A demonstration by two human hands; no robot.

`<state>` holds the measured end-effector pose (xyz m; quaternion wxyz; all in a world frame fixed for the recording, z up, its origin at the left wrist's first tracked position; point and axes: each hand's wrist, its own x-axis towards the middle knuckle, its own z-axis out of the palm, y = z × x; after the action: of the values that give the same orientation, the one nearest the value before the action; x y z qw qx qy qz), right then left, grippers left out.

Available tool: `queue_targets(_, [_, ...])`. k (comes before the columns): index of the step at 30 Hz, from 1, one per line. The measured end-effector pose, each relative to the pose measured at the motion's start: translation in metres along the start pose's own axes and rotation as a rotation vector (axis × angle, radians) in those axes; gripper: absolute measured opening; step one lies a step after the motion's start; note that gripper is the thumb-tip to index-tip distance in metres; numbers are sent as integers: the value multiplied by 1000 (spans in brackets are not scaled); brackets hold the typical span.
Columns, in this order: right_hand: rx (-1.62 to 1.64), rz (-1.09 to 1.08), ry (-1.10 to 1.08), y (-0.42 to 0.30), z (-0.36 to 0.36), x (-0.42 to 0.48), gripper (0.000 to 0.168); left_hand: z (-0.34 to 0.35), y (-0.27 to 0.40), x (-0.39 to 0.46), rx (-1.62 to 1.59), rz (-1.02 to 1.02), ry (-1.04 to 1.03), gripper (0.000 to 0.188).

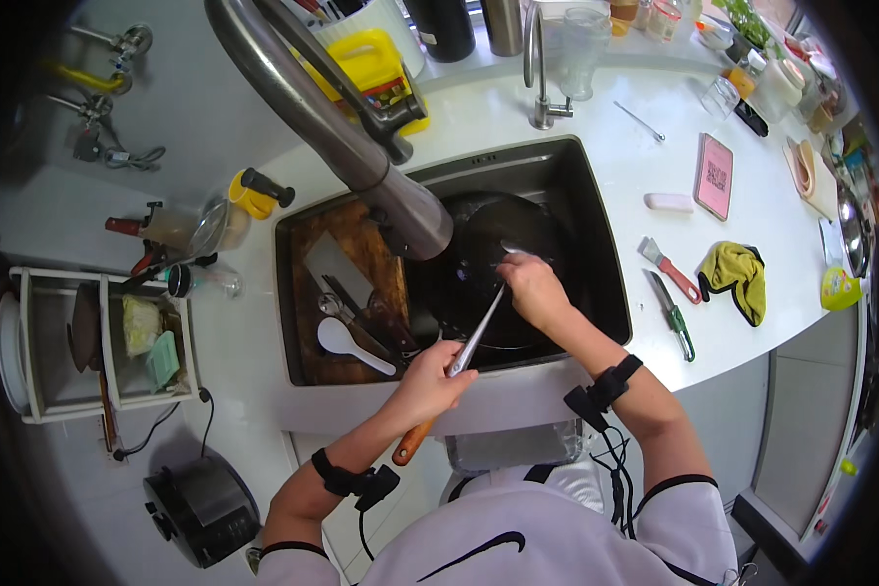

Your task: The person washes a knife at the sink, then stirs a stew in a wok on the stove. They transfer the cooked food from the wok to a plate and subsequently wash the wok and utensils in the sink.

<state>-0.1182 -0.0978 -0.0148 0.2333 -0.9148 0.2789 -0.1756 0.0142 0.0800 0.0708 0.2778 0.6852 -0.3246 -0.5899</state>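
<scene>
My left hand (434, 384) grips a long-handled metal cooking utensil (481, 333) by its shaft, and the wooden handle (413, 444) sticks out below toward my body. My right hand (533, 289) is closed around the far end of the same utensil. Its head is mostly hidden by my fingers, with a bit of shiny metal showing past them. Under my right hand a dark round wok (447, 304) lies in the black sink (606, 308). On the sink's left side, a wooden cutting board (315, 253) bears a cleaver (337, 267), a white rice paddle (351, 346) and other utensils.
A large pull-down faucet (410, 212) hangs over the sink. On the right counter lie a green-handled peeler or knife (674, 319), a red-handled scraper (674, 271), a yellow-green cloth (736, 282) and a pink phone (714, 176). Left stand a white rack (106, 344) and a black cooker (205, 513).
</scene>
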Motion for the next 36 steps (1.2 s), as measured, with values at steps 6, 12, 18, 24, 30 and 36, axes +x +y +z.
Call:
queue_targets(6, [299,-108,-58,-70,-3,-24,31,0,-9,1,64,25,103,32])
queue_targets(12, [320,-83,29,-46,-14,-3,36,-16,13,-21,-600,-224,-194,20])
queue_targets(18, [407,39,232,-37,-56,-2,32,-4,-5,-57,-122,-72,20,11])
queue_targets(24, [268,-6,200,-35,-43,-17,48,14,-49,-71,120,65,144,19])
queue_targets(30, [374,87,285,-2,-37,27,40,16,-51,-77,245,127,220,21])
queue_targets(36, [340,60,226,-40,-26,8,40,15,-62,-73,59,11,234,17])
